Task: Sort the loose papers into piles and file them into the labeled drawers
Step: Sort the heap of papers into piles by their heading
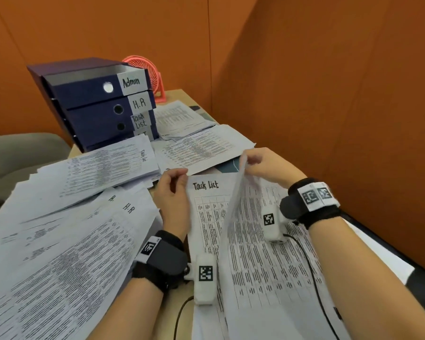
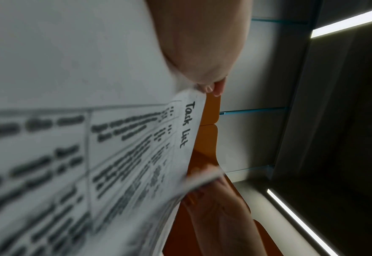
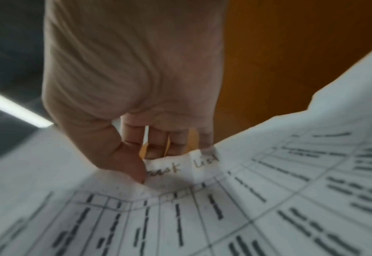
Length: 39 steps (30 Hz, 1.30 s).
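Observation:
Near the desk's front, my left hand (image 1: 178, 176) pinches the top left corner of a sheet headed "Task List" (image 1: 207, 200); the left wrist view shows that heading (image 2: 187, 124) just below my fingertips (image 2: 212, 89). My right hand (image 1: 249, 160) pinches the top edge of a second printed sheet (image 1: 255, 253) and holds it raised and curled over the first. In the right wrist view my thumb (image 3: 140, 173) presses this sheet (image 3: 180, 167), also marked "Task List". The dark blue drawer unit (image 1: 91, 106) stands at the back left, labelled Admin, H.R and Task List; a lower label is half hidden.
A "Task List" pile (image 1: 108, 165) lies before the drawers and an H.R pile (image 1: 71, 236) fans out at the left. More papers (image 1: 199, 146) cover the desk's back right. A pink fan (image 1: 149, 69) stands behind the drawers. Orange partitions (image 1: 329, 94) close the right and back.

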Each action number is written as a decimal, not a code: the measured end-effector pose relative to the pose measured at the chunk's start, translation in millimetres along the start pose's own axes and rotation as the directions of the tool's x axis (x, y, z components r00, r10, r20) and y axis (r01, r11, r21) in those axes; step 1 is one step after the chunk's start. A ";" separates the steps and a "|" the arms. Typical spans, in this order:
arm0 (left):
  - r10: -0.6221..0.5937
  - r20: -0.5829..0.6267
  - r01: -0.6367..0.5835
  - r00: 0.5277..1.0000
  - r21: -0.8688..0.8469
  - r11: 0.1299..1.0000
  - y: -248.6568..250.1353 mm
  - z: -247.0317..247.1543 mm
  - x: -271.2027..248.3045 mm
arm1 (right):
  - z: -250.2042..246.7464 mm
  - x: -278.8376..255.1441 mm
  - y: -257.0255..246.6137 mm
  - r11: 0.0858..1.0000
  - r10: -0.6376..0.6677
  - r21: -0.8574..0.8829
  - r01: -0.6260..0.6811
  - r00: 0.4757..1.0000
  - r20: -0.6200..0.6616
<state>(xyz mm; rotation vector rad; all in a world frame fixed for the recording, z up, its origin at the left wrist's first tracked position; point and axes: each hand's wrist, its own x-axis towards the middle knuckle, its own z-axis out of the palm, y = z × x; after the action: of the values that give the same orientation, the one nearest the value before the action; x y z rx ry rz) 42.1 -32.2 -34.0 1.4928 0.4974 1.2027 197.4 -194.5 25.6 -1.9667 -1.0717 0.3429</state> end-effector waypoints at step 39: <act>-0.320 0.469 0.362 0.823 0.001 0.932 5.1 6.7 -9.5 | 25.6 3.7 22.7 0.996 0.085 -0.054 -0.076 0.978 0.191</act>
<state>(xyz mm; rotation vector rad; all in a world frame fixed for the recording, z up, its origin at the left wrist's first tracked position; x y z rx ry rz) 42.7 -44.8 -32.5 1.4754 0.3582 0.5497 197.5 -183.8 -7.1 -2.0542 -1.1317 0.5677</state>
